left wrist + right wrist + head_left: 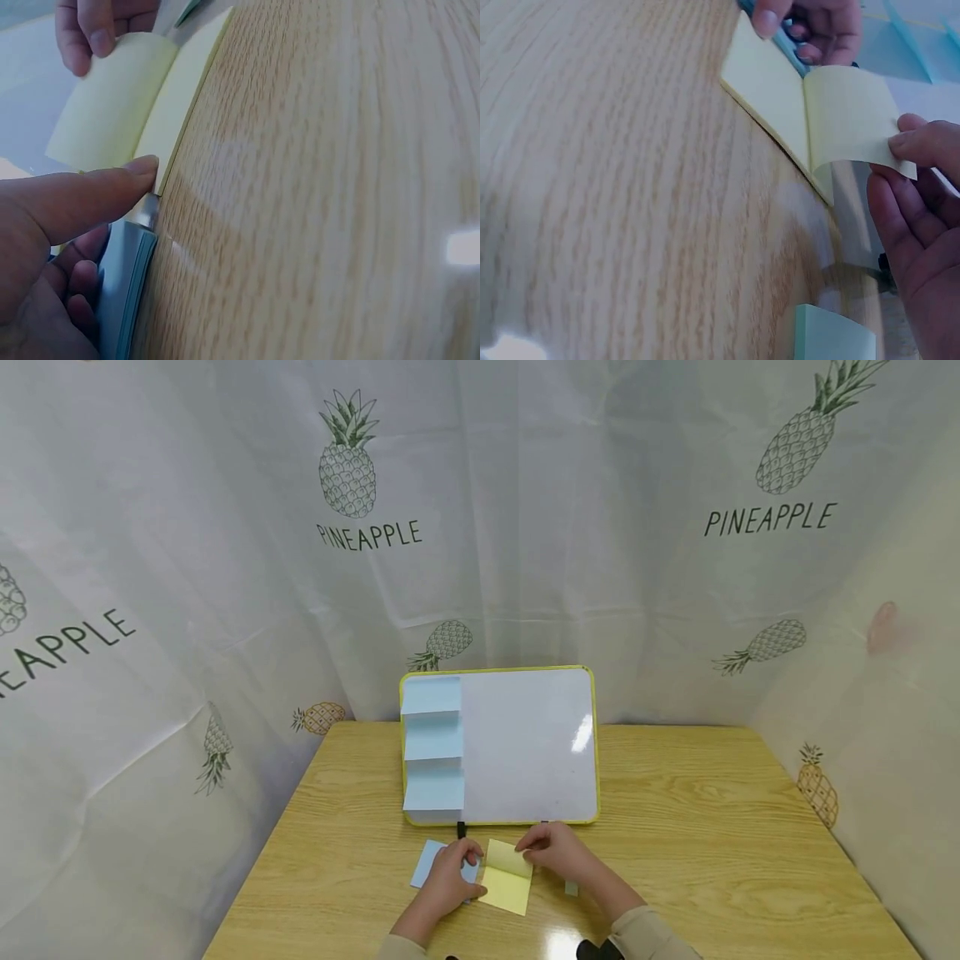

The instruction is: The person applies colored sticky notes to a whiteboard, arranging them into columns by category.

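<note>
A yellow sticky note pad (507, 893) lies on the table, its top sheet (851, 112) lifted and curving back from the pad. My right hand (558, 849) pinches the free edge of that sheet between thumb and fingers. My left hand (447, 877) rests its straight thumb on the near left corner of the yellow pad, its other fingers loosely bent over a blue sticky note pad (425, 864). In the left wrist view the blue pad (124, 292) shows beneath those fingers, partly hidden.
A yellow-framed whiteboard (525, 743) stands behind the hands. Three light blue sticky notes (433, 739) hang in a column down its left side. A small pale green pad (832, 334) lies right of the yellow one. A black object (461, 830) sits at the board's lower edge.
</note>
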`<action>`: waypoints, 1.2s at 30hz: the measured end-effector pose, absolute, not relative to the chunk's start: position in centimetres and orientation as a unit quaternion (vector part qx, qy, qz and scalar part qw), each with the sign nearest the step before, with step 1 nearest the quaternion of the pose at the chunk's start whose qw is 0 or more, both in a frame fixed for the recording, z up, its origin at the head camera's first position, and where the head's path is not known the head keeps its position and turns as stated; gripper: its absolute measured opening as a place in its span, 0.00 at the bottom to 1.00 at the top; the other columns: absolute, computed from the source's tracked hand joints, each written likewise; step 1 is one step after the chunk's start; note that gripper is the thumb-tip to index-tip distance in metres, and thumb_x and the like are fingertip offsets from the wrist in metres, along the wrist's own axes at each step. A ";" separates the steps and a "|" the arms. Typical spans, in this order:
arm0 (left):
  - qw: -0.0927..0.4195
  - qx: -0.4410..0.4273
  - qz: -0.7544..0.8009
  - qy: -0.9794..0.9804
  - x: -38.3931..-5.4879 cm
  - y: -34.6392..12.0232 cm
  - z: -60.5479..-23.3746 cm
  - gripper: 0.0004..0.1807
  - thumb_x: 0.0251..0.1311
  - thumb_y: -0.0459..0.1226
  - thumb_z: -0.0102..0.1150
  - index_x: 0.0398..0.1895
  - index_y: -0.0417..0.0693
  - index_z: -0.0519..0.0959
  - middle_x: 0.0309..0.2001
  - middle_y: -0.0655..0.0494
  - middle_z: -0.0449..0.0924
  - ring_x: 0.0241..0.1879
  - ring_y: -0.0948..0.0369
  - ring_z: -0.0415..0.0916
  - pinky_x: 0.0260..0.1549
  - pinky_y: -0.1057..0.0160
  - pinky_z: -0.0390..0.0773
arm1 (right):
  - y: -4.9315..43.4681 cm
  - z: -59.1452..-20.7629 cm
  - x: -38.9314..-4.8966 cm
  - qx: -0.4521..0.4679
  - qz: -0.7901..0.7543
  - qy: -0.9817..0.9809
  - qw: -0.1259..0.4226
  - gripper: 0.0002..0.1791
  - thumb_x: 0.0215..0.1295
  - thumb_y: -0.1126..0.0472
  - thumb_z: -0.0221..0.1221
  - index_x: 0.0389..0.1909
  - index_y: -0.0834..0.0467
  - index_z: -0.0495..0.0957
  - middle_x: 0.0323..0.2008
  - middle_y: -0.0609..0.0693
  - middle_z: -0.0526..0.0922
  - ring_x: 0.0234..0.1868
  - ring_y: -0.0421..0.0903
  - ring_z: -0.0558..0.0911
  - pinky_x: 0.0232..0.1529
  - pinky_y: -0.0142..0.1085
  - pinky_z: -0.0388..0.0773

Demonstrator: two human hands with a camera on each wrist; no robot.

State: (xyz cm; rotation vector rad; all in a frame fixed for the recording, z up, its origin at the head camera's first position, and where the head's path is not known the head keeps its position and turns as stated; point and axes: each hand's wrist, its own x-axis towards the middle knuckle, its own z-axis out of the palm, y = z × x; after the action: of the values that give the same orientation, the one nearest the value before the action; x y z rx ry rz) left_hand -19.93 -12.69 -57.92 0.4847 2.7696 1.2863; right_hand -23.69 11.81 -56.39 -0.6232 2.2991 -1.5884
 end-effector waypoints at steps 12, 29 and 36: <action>0.010 0.196 0.373 0.907 -19.9 -12.8 -58.0 0.19 0.42 0.36 0.79 0.35 0.54 0.79 0.39 0.63 0.73 0.42 0.60 0.66 0.44 0.57 0.67 | 12.1 -56.1 -24.2 -0.185 -0.548 0.810 0.089 0.08 0.62 0.72 0.61 0.35 0.61 0.87 0.34 0.51 0.84 0.34 0.43 0.78 0.33 0.33 0.77; 0.031 0.186 0.366 0.911 -19.7 -12.8 -57.7 0.20 0.44 0.36 0.78 0.41 0.59 0.82 0.44 0.61 0.74 0.45 0.55 0.66 0.45 0.55 0.69 | 12.2 -55.6 -25.1 -0.205 -0.533 0.820 0.041 0.10 0.56 0.76 0.61 0.32 0.61 0.88 0.33 0.50 0.85 0.34 0.40 0.79 0.32 0.32 0.77; 0.033 0.185 0.367 0.911 -19.7 -12.8 -57.7 0.20 0.44 0.36 0.77 0.42 0.59 0.82 0.42 0.61 0.73 0.44 0.57 0.65 0.43 0.55 0.69 | 12.2 -55.3 -25.3 -0.198 -0.526 0.827 0.023 0.10 0.56 0.75 0.62 0.32 0.58 0.88 0.34 0.47 0.84 0.35 0.41 0.79 0.33 0.32 0.77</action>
State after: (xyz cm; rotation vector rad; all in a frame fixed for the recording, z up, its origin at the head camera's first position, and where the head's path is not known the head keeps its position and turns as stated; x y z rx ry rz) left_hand -19.70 -12.82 -57.66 0.5680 2.8037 1.1286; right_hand -25.33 12.18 -55.27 -0.6122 2.5612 -1.6273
